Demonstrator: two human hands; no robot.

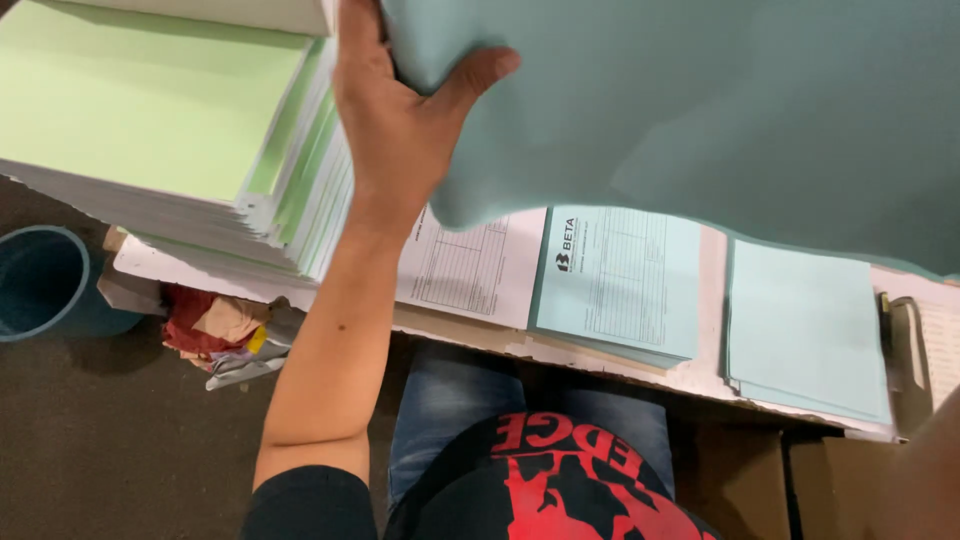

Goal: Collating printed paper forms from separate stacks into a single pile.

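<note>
My left hand (400,110) grips the left edge of a large pale teal sheet (720,110), thumb on top, holding it lifted and bowed above the worktop. Beneath the sheet lie a white printed form (475,265), a pile of pale teal printed forms (620,280) and a pile of blank teal sheets (805,330). Only a blurred piece of my right forearm (925,470) shows at the lower right corner; the right hand itself is out of sight.
A tall stack of green and white paper (160,130) stands at the left of the white board worktop (180,262). A dark stapler-like tool (905,345) lies at the right edge. On the floor sit a blue bucket (45,285) and crumpled scraps (225,335).
</note>
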